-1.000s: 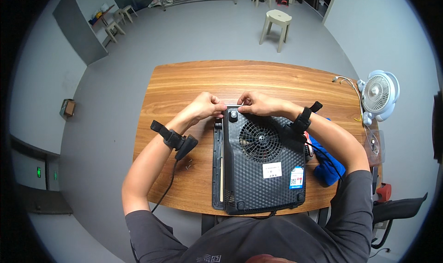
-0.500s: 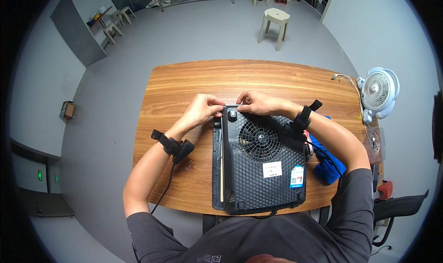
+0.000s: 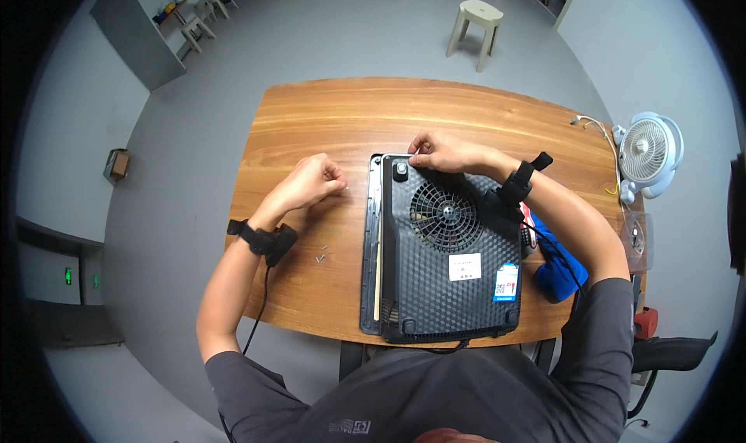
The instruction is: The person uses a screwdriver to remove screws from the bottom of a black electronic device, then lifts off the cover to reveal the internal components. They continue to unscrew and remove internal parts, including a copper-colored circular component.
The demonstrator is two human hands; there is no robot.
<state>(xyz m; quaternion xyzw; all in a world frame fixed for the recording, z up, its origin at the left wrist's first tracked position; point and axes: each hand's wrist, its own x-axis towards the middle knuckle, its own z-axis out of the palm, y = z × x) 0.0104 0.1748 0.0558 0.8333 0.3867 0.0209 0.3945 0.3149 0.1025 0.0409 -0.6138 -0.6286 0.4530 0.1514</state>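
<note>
From head height we look down and forward through one wide fisheye view: worktop (image 3: 326,116) near, floor (image 3: 365,43) farther off.

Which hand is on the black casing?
The right hand, touching the far edge of the black casing; the left hand is apart from it, with wooden table showing between.

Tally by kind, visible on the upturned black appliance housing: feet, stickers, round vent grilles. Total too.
Feet: 3 (far-right corner hidden)
Stickers: 2
Round vent grille: 1
Total on the black appliance housing: 6
</note>
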